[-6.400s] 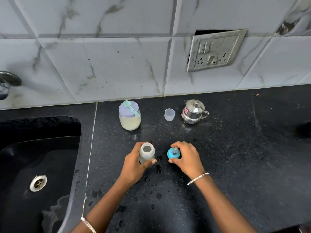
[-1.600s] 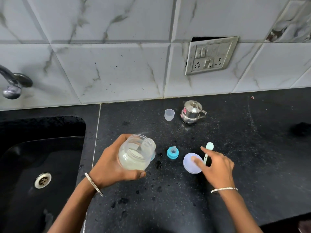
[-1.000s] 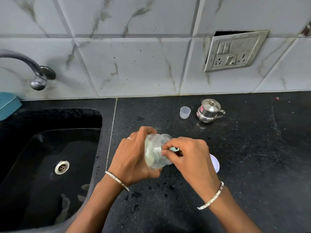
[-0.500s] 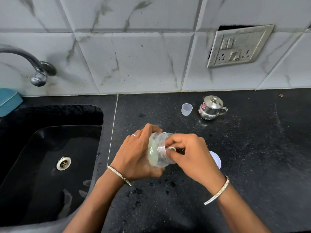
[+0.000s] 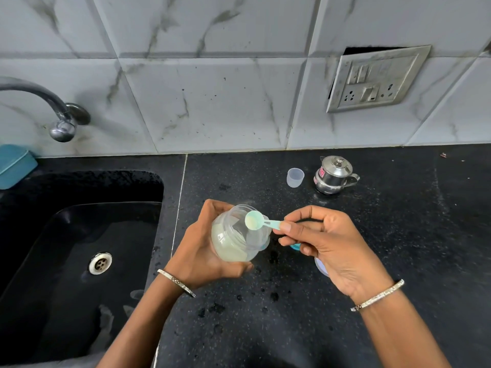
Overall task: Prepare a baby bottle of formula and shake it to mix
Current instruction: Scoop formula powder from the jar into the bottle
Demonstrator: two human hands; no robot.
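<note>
Surface: black speckled stone counter (image 5: pixel 398 248) with scattered wet spots. A black sink (image 5: pixel 111 181) is let into it left of the jar.
Room: grey-veined marble-look wall tiles (image 5: pixel 212 102) behind the jar. A curved chrome tap (image 5: pixel 61 123) is far to its left, and a crooked metal switch-and-socket plate (image 5: pixel 372 81) is up and right.
Landmark: clear round plastic jar (image 5: pixel 231 240) with pale powder inside, held above the counter.
Left hand (image 5: pixel 202 251): wrapped round the jar, fingers curled over the far side, thumb along the near side.
Right hand (image 5: pixel 326 240): just right of the jar. Thumb and forefinger pinch the handle of a pale green plastic scoop (image 5: pixel 259 221), and the other fingers are loosely curled.
Jar axis: tilted, base low and left in the palm, open mouth up and right.
Scoop axis: roughly level, handle pointing right, bowl at the jar's mouth and facing up.
Beyond the jar: small translucent plastic cup (image 5: pixel 295 177) and small lidded steel pot (image 5: pixel 333 175), side by side and upright.
Right of the jar: pale round lid (image 5: pixel 320 266), mostly hidden under the right hand.
</note>
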